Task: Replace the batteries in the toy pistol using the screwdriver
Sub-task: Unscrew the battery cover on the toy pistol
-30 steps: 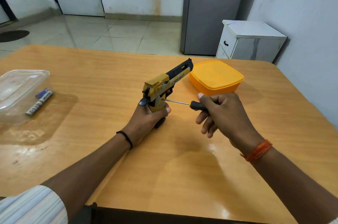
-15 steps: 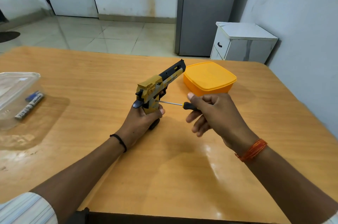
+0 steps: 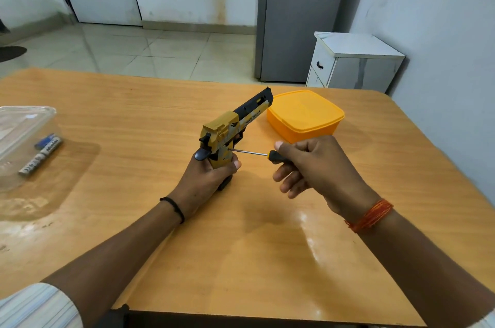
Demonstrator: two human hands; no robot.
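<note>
A yellow and black toy pistol (image 3: 233, 124) stands upright near the table's middle, barrel pointing up and to the right. My left hand (image 3: 206, 180) grips its handle from below. My right hand (image 3: 313, 167) holds the black handle of a small screwdriver (image 3: 257, 153) between thumb and forefinger. The screwdriver's thin metal shaft lies level, and its tip touches the right side of the pistol's grip. Batteries (image 3: 42, 153) lie inside a clear plastic box at the left.
The clear plastic box (image 3: 24, 124) sits at the wooden table's (image 3: 160, 220) left edge. A shut orange plastic container (image 3: 305, 116) stands just right of the pistol. Beyond the table are a white cabinet (image 3: 353, 62) and a grey fridge (image 3: 300, 14).
Hands, pistol and screwdriver keep the same pose. The view shifted a little, so the whole scene slid slightly left and down in the frame.
</note>
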